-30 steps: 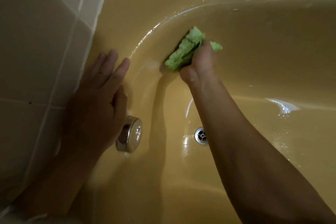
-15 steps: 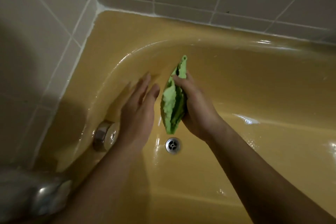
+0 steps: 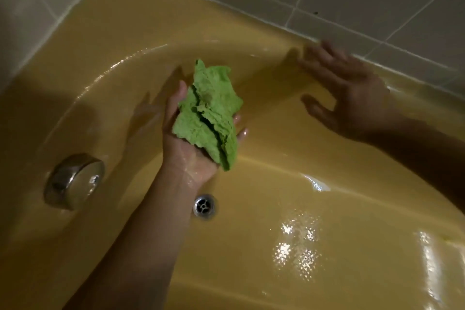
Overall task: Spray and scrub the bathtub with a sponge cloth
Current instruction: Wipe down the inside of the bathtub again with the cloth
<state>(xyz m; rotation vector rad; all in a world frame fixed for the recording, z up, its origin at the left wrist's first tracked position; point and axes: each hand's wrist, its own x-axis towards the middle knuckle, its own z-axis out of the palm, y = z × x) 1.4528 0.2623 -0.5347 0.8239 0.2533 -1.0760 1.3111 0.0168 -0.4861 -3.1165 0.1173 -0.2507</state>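
At the centre of the frame I have my left hand (image 3: 191, 156) turned palm up, fingers loosely extended, with the crumpled green sponge cloth (image 3: 208, 113) lying across the palm above the wet floor of the yellow bathtub (image 3: 125, 20). My right hand (image 3: 352, 98) is blurred at upper right by the far rim, fingers spread and holding nothing; I cannot tell whether it touches. The drain (image 3: 204, 206) sits just below my left wrist and the chrome knob (image 3: 74, 181) is at left.
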